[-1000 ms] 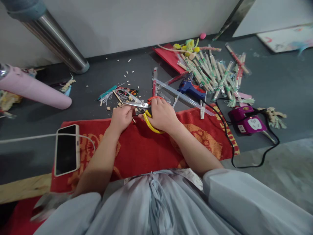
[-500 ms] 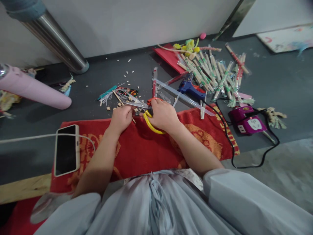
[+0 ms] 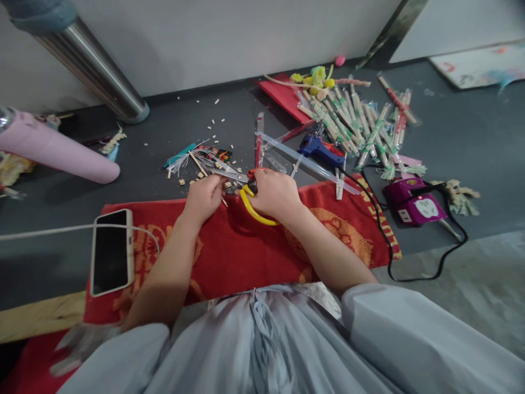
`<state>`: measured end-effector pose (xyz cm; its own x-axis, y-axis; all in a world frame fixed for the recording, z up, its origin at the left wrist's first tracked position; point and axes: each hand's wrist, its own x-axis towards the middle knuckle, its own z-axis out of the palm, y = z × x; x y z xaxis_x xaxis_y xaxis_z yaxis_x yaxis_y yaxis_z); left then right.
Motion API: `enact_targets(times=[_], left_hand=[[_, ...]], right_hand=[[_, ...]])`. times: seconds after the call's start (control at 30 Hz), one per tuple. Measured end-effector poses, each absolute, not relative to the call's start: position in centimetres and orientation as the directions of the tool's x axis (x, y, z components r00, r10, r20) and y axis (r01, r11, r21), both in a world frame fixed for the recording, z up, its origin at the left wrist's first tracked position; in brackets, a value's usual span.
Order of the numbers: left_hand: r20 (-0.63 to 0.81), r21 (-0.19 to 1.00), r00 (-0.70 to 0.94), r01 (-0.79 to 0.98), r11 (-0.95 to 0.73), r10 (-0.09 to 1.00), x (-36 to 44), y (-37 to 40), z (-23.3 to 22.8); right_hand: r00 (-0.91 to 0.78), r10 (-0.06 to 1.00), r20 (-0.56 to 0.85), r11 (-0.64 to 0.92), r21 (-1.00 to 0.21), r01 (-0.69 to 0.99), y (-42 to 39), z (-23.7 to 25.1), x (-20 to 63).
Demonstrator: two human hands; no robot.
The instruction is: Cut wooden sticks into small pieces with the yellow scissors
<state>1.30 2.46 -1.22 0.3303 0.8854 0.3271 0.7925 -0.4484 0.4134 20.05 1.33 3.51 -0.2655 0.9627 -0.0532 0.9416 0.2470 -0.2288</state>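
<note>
My right hand is wrapped around the scissors, which have yellow and orange handles. Their metal blades point left, over my left hand's fingertips, and stand apart. My left hand is closed in a pinch on a thin wooden stick, whose lower end pokes out beneath the fingers; the rest of it is mostly hidden. Small cut wooden bits lie scattered beyond both hands. Just past the left hand is a bundle of white strands with a teal piece.
A red towel lies under my forearms, with a phone at left. Beyond are glue sticks, a blue glue gun and wrapped stick bundles. A purple power socket with black cable sits right, a pink bottle left.
Both hands stay in nearly the same place. My right hand has shifted very slightly on the scissors, and less of the orange handle shows.
</note>
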Motion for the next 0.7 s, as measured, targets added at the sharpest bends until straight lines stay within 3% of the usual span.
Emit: enact_targets(times=[0.17, 0.43, 0.7], left_hand=[[0.334, 0.415, 0.324, 0.792, -0.447, 0.885, 1.4, 2.5, -1.2], [0.349, 0.412, 0.313, 0.795, -0.444, 0.884, 1.0, 2.8, -1.8], [0.335, 0.479, 0.361, 0.73, -0.488, 0.87, 1.0, 2.7, -1.7]], right_hand=[[-0.267, 0.962, -0.061, 0.247, -0.23, 0.941, 1.4, 3.3, 19.9], [-0.332, 0.943, 0.041, 0.331, -0.244, 0.911, 1.6, 2.1, 20.2], [-0.378, 0.924, 0.058, 0.38, -0.25, 0.89, 1.5, 2.2, 20.5]])
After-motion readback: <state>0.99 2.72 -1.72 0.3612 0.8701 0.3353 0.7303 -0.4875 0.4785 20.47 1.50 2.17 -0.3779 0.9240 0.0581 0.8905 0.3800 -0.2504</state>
